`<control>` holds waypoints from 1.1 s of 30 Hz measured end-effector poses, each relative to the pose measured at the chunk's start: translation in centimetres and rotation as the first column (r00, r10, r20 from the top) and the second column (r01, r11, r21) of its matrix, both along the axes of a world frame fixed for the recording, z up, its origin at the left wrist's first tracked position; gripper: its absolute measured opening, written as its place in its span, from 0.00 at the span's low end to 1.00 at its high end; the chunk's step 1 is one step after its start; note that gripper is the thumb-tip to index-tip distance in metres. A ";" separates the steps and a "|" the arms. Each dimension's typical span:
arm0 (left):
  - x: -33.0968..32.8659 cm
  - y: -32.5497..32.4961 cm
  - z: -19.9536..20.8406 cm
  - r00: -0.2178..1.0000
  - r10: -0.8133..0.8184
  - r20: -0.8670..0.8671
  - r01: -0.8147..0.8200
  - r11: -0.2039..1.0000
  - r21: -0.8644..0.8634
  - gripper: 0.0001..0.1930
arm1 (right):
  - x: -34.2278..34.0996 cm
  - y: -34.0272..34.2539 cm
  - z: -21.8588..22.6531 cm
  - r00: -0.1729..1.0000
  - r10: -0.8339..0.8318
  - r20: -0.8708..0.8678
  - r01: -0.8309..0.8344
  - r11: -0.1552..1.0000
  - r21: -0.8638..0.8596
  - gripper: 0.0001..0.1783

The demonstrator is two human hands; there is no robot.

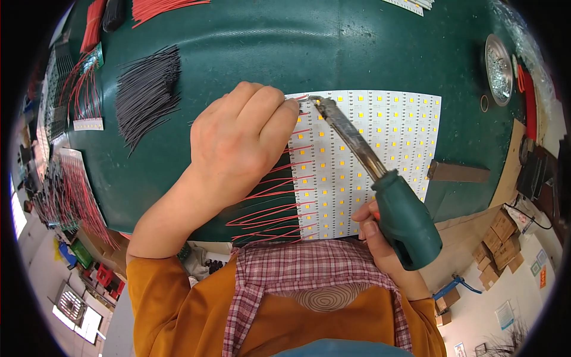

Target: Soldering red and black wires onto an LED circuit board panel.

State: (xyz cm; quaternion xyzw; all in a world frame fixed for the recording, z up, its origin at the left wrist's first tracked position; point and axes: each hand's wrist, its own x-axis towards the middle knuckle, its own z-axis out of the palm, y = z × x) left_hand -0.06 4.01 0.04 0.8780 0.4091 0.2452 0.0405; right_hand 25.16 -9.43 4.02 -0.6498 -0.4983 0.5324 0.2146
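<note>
A white LED panel [369, 143] with rows of small yellow chips lies on the green table in front of me. Thin red and black wires [273, 193] stick out from its left edge toward the left. My left hand [241, 134] is closed at the panel's top left corner, its fingertips pinching a thin wire whose exact end is hidden. My right hand [375, 232] grips a soldering iron [404, 217] by its green handle, partly behind it. The iron slants up and left, and its tip meets the panel's top edge beside my left fingertips.
Loose black wires [148, 92] lie in a pile left of my hand, with red wires [166, 9] beyond. Wired panels [80, 190] sit at the left edge. A metal bowl [498, 68] stands far right; a flat brown bar [458, 172] lies beside the panel.
</note>
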 end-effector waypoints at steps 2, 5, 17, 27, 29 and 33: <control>-0.1 -0.1 0.0 1.000 -0.014 0.017 0.014 1.000 -0.004 0.13 | 0.2 0.4 0.6 1.000 0.002 -0.012 -0.003 0.997 -0.078 0.15; 0.0 -0.3 -0.3 0.999 -0.030 0.043 0.031 0.999 -0.018 0.13 | 0.6 0.7 0.7 0.982 0.168 0.085 -0.167 0.986 -0.015 0.15; 0.4 -0.4 -1.0 1.000 -0.020 -0.006 0.020 0.998 0.065 0.13 | 0.8 -0.4 -0.5 0.982 0.154 0.111 -0.158 0.987 0.021 0.16; 0.7 -0.5 -1.2 1.000 -0.013 -0.019 0.014 0.998 0.067 0.13 | 0.6 0.0 0.9 0.970 -0.160 -0.183 0.135 0.981 -0.141 0.12; 0.9 -0.4 -0.9 1.000 -0.010 -0.015 0.011 0.997 0.073 0.13 | 1.2 -0.1 0.6 0.962 -0.157 -0.225 0.133 0.984 -0.119 0.11; 1.2 -0.6 -0.2 1.000 0.001 -0.026 -0.001 1.000 -0.011 0.13 | 1.7 -0.9 -0.9 0.976 0.107 -0.191 -0.093 0.992 0.081 0.18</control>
